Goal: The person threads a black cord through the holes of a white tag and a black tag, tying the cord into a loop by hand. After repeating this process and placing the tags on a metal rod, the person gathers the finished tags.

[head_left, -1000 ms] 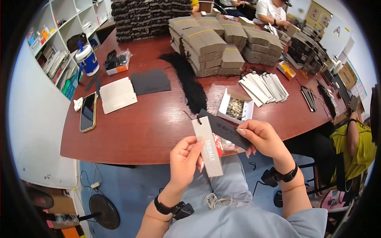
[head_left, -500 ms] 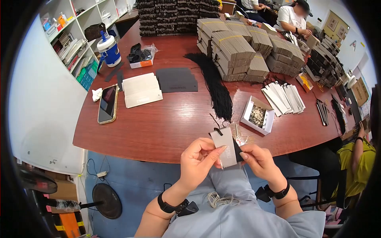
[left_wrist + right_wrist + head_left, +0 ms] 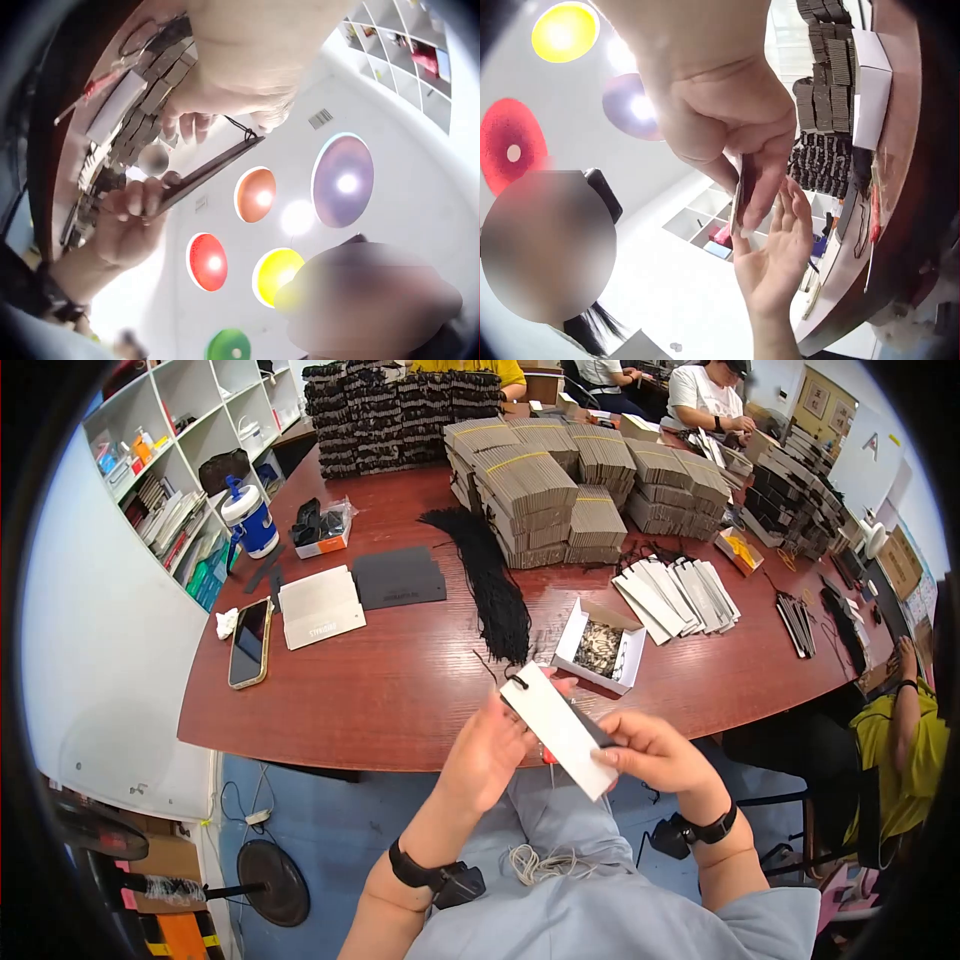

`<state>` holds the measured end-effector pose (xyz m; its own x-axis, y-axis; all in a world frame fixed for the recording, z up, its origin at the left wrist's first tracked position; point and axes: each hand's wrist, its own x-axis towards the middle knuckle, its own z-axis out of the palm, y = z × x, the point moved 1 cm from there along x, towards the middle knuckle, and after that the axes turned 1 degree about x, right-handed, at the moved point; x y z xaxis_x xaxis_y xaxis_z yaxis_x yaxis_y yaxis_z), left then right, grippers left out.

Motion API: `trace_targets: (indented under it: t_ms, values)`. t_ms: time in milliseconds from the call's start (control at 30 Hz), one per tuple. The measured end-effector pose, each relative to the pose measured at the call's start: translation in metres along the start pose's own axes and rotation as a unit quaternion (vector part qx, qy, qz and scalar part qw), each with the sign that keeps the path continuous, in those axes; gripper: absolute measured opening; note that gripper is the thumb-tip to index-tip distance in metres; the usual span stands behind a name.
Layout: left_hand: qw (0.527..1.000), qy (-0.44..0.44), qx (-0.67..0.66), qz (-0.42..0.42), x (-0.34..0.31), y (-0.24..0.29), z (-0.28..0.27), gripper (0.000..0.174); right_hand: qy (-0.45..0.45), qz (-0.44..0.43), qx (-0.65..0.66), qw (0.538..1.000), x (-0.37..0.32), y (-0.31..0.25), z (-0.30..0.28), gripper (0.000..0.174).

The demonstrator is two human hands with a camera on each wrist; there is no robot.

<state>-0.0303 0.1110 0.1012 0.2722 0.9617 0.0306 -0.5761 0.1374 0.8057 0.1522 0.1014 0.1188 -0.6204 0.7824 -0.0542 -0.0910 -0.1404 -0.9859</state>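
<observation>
In the head view, my right hand (image 3: 655, 755) pinches a pale tag (image 3: 562, 730) and a dark tag (image 3: 594, 729) behind it near their lower end. A black cord (image 3: 516, 682) loops through the upper end. Beside that end is my left hand (image 3: 487, 755), fingers loosely extended, partly behind the tag. The left wrist view has the tags (image 3: 206, 174) edge-on, held by the right hand (image 3: 135, 221), with my left hand (image 3: 232, 75) near the corded end. In the right wrist view the left palm (image 3: 774, 259) faces the tags (image 3: 739, 196); its thumb's contact cannot be told.
An open white box (image 3: 570, 637) of small pieces stands beyond the hands, near a black cord bundle (image 3: 490, 585). Bundled grey tags (image 3: 525, 480) are stacked behind. Loose pale tags (image 3: 650, 600) lie right; a phone (image 3: 250, 645) and flat cards (image 3: 322, 608) lie left.
The pale tag now shows a blank face instead of its lettered one. My left hand has released its pinch and its fingers have spread; my right hand still holds the tags.
</observation>
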Motion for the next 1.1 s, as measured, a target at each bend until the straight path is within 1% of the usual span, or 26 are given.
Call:
trace_targets:
  t_ms: [33, 67, 100, 133, 200, 233, 267, 300, 333, 400, 433, 467, 533, 567, 667, 700, 733, 800, 833, 867, 900, 933, 1000, 1033, 1067, 1100]
  values:
    - [0.994, -0.029, -0.106, -0.022, 0.005, 0.003, 0.002, 0.050, -0.013, 0.011, -0.007, 1.000, -0.006, 0.007, -0.004, 0.020]
    - [0.975, -0.056, -0.210, -0.046, 0.008, 0.005, 0.005, 0.049, -0.015, 0.011, -0.005, 1.000, -0.012, 0.011, -0.005, 0.020]
    - [0.971, -0.055, -0.232, -0.027, 0.011, 0.006, 0.006, 0.040, -0.016, 0.035, 0.033, 0.999, -0.017, 0.015, -0.006, 0.020]
    - [0.971, -0.052, -0.230, -0.028, 0.013, 0.006, 0.008, 0.040, -0.017, 0.057, 0.071, 0.996, -0.022, 0.018, -0.007, 0.020]
    - [0.992, 0.015, -0.119, 0.022, 0.017, 0.007, 0.009, 0.028, -0.021, 0.061, 0.096, 0.993, -0.031, 0.026, -0.008, 0.021]
    - [0.990, 0.011, -0.139, 0.032, 0.018, 0.010, 0.015, 0.021, -0.015, 0.053, 0.140, 0.989, -0.034, 0.033, -0.008, 0.021]
    - [0.990, 0.010, -0.134, 0.029, 0.018, 0.011, 0.020, 0.021, -0.008, 0.044, 0.184, 0.982, -0.036, 0.037, -0.007, 0.021]
    - [0.991, 0.009, -0.135, 0.019, 0.018, 0.011, 0.025, 0.021, -0.010, 0.034, 0.193, 0.981, -0.035, 0.037, -0.003, 0.027]
    - [0.991, 0.007, -0.136, 0.009, 0.018, 0.011, 0.031, 0.021, -0.008, 0.030, 0.196, 0.980, -0.034, 0.038, 0.000, 0.027]
    - [0.991, -0.003, -0.134, -0.001, 0.016, 0.009, 0.040, 0.021, 0.018, -0.027, 0.026, 0.999, -0.029, 0.042, 0.003, 0.037]
    - [0.990, -0.021, -0.137, -0.008, 0.015, 0.007, 0.044, 0.021, 0.046, -0.025, -0.054, 0.997, -0.027, 0.043, 0.002, 0.046]
    - [0.989, -0.039, -0.141, -0.017, 0.014, 0.005, 0.048, 0.021, 0.052, -0.029, -0.054, 0.997, -0.026, 0.044, 0.003, 0.046]
    - [0.991, -0.044, -0.125, -0.027, 0.011, 0.002, 0.057, 0.022, 0.154, -0.100, -0.131, 0.974, -0.022, 0.043, 0.008, 0.045]
    - [0.992, -0.045, -0.116, -0.028, 0.009, 0.001, 0.060, 0.022, 0.185, -0.100, -0.099, 0.973, -0.022, 0.038, 0.014, 0.038]
    - [0.992, -0.049, -0.114, -0.002, 0.011, 0.005, 0.054, 0.021, 0.206, -0.092, -0.151, 0.963, -0.027, 0.046, 0.019, 0.031]
    - [0.992, -0.059, -0.108, -0.003, 0.013, 0.006, 0.050, 0.020, 0.174, -0.080, -0.199, 0.961, -0.032, 0.041, 0.017, 0.028]
    - [0.993, -0.068, -0.101, -0.004, 0.015, 0.006, 0.045, 0.019, 0.177, -0.081, -0.197, 0.961, -0.036, 0.037, 0.014, 0.028]
    - [0.992, -0.076, -0.103, -0.007, 0.018, 0.003, 0.039, 0.020, 0.137, 0.009, -0.237, 0.962, -0.043, 0.032, 0.009, 0.028]
    - [0.990, -0.088, -0.106, -0.007, 0.021, 0.001, 0.038, 0.021, 0.143, 0.009, -0.239, 0.961, -0.046, 0.030, 0.007, 0.028]
    - [0.989, -0.096, -0.109, -0.009, 0.023, -0.001, 0.038, 0.021, 0.139, 0.012, -0.282, 0.949, -0.048, 0.026, 0.004, 0.030]
    - [0.992, -0.069, -0.109, -0.004, 0.025, -0.003, 0.037, 0.022, 0.136, 0.014, -0.325, 0.936, -0.049, 0.022, 0.000, 0.031]
    - [0.993, -0.041, -0.110, 0.000, 0.026, -0.005, 0.036, 0.022, 0.145, 0.015, -0.330, 0.933, -0.051, 0.016, -0.004, 0.031]
    - [0.990, -0.071, -0.119, -0.002, 0.030, -0.011, 0.029, 0.023, 0.182, -0.081, -0.320, 0.927, -0.051, -0.001, -0.015, 0.036]
    - [0.995, -0.020, -0.089, -0.035, 0.031, -0.012, 0.027, 0.024, 0.180, -0.104, -0.296, 0.932, -0.048, -0.007, -0.024, 0.042]
    - [0.996, 0.032, -0.057, -0.066, 0.030, -0.013, 0.023, 0.025, 0.175, -0.133, -0.317, 0.923, -0.043, -0.012, -0.037, 0.043]
    - [0.995, 0.018, -0.069, -0.072, 0.030, -0.017, 0.009, 0.029, 0.189, -0.088, -0.331, 0.920, -0.041, -0.024, -0.047, 0.044]
